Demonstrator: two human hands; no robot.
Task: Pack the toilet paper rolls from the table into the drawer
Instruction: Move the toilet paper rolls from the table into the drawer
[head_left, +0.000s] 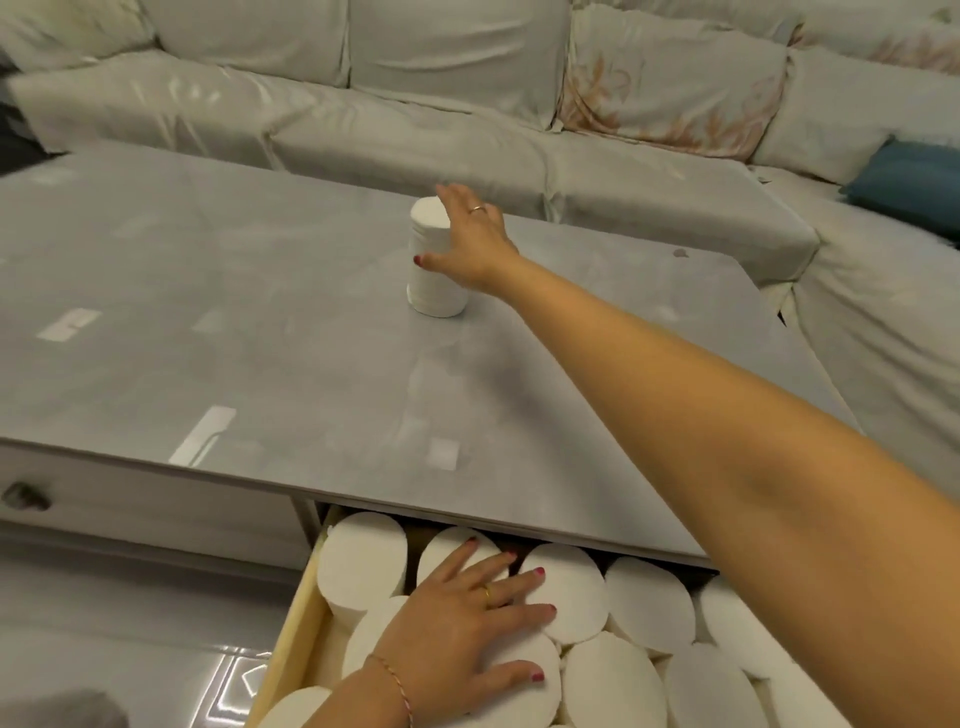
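Note:
Two white toilet paper rolls (430, 260) stand stacked upright on the grey table (208, 312), past its middle. My right hand (472, 236) reaches across the table and touches the stack's right side, fingers spread behind it and thumb in front. Below the table's near edge the drawer (291, 618) is pulled out and packed with several upright white rolls (649, 603). My left hand (467, 623) lies flat on top of those rolls with fingers spread.
A pale sofa (415, 104) wraps around the far and right sides of the table, with a blue cushion (909, 182) at the right. A shut drawer with a dark knob (23, 496) is at the left. Glossy floor tiles show below.

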